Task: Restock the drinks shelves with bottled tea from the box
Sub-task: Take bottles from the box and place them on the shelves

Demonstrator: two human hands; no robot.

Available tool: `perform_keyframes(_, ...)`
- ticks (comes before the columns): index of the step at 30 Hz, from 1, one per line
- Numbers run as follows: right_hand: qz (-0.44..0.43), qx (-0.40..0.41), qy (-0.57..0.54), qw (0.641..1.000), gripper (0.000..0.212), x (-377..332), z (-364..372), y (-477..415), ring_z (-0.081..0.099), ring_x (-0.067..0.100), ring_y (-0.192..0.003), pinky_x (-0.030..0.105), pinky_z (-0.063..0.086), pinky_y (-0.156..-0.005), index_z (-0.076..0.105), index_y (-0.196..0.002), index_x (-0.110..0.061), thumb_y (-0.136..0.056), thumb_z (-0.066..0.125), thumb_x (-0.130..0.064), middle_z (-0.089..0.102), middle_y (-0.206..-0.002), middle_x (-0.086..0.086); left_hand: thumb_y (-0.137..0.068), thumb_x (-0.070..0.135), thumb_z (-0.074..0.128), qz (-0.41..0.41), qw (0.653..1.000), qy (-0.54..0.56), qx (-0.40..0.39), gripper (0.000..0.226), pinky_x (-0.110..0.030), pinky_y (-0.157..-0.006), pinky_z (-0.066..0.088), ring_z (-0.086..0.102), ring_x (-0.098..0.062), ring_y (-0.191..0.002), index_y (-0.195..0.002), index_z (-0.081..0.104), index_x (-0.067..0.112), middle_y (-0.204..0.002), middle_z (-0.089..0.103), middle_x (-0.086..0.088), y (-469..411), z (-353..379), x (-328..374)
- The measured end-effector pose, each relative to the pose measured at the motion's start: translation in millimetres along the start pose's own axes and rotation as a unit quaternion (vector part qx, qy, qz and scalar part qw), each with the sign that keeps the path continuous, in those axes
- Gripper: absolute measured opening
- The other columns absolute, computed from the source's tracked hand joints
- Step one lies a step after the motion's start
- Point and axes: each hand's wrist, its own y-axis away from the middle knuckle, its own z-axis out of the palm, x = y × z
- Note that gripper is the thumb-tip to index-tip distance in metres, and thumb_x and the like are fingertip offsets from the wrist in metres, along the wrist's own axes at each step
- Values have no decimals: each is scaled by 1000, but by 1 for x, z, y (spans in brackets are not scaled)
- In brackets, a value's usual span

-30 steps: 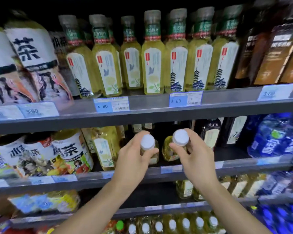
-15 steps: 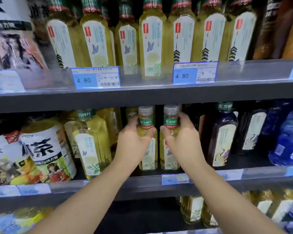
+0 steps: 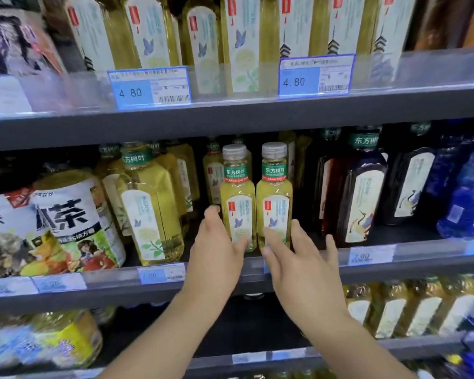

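Two small bottles of yellow-green tea stand upright side by side at the front of the middle shelf: the left bottle and the right bottle. Both have pale caps and green neck bands. My left hand is at the foot of the left bottle, thumb beside it and a fingertip across its label. My right hand is at the foot of the right bottle with its fingers spread, thumb over the label. Neither hand is closed around a bottle. The box is out of sight.
Larger tea bottles stand left of the pair and dark tea bottles to the right, with blue water packs beyond. More small bottles stand behind the pair. The upper shelf overhangs closely. Lower shelves hold more tea.
Both bottles have been set down on the middle shelf. My hands have slid from the bottle necks to the bases and loosened their hold. The view has moved closer.
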Motion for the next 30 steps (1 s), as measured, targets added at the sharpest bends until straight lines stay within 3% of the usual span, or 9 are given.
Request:
perform_keyframes(4, 10, -97, 21, 995, 48, 3, -6, -25, 48, 24, -133, 59, 12, -116, 17, -150, -51, -103, 17, -53, 19, -163, 9, -85, 37, 76, -59, 994, -53, -78, 49, -40, -82, 58, 67, -21, -97, -124, 56, 16, -112, 69, -2, -32, -2, 7)
perform_keyframes(7, 22, -124, 32, 992, 46, 7, -9, -40, 48, 27, -131, 57, 21, -113, 16, -148, -51, -103, 18, -53, 15, -163, 10, -87, 37, 75, -53, 992, -48, -105, 38, -31, -78, 56, 66, -15, -91, -118, 65, 19, -112, 71, -1, -43, 0, 10)
perform_keyframes(12, 30, -147, 49, 987, 48, 21, -4, -68, 47, 31, -131, 51, 39, -100, 17, -150, -46, -103, 24, -51, 10, -164, 10, -89, 37, 73, -48, 988, -80, -126, 46, -36, -92, 55, 64, -23, -107, -128, 60, 16, -126, 63, -8, -70, 14, 19)
perform_keyframes(16, 2, -194, 40, 980, 51, 36, 10, -100, 36, 34, -141, 51, 44, -102, 12, -152, -44, -104, 28, -42, 6, -164, 14, -88, 41, 72, -85, 976, -138, -145, 49, -33, -81, 54, 64, -25, -105, -127, 60, 14, -122, 63, -9, -96, 24, 26)
perform_keyframes(22, 13, -253, 44, 966, 63, 37, 24, -147, 35, 36, -140, 44, 38, -111, 7, -155, -43, -103, 39, -28, -10, -165, 5, -91, 40, 68, -53, 981, -141, -118, 47, -28, -76, 49, 65, -27, -107, -128, 60, 12, -124, 65, -10, -120, 34, 15)
perform_keyframes(24, 19, -259, 41, 965, 69, 33, 28, -159, 29, 37, -143, 46, 35, -113, 4, -155, -43, -102, 42, -22, -12, -165, 1, -90, 43, 69, -37, 984, -140, -105, 52, -31, -80, 52, 64, -28, -109, -128, 58, 9, -124, 65, -11, -126, 37, 14)
perform_keyframes(27, 31, -253, 38, 966, 76, 26, 31, -170, 27, 37, -145, 46, 35, -113, 4, -156, -39, -99, 47, -14, -8, -166, 2, -89, 43, 70, -25, 988, -123, -87, 68, -38, -90, 54, 62, -30, -115, -139, 45, 5, -129, 62, -14, -133, 40, 11)
perform_keyframes(30, 21, -208, 62, 976, 68, 19, 27, -176, 45, 40, -130, 44, 48, -100, 23, -153, -32, -94, 47, -8, 24, -155, 15, -91, 33, 68, 56, 986, -153, -44, 60, -45, -88, 54, 60, -35, -113, -137, 39, 8, -128, 54, -14, -130, 40, 9)
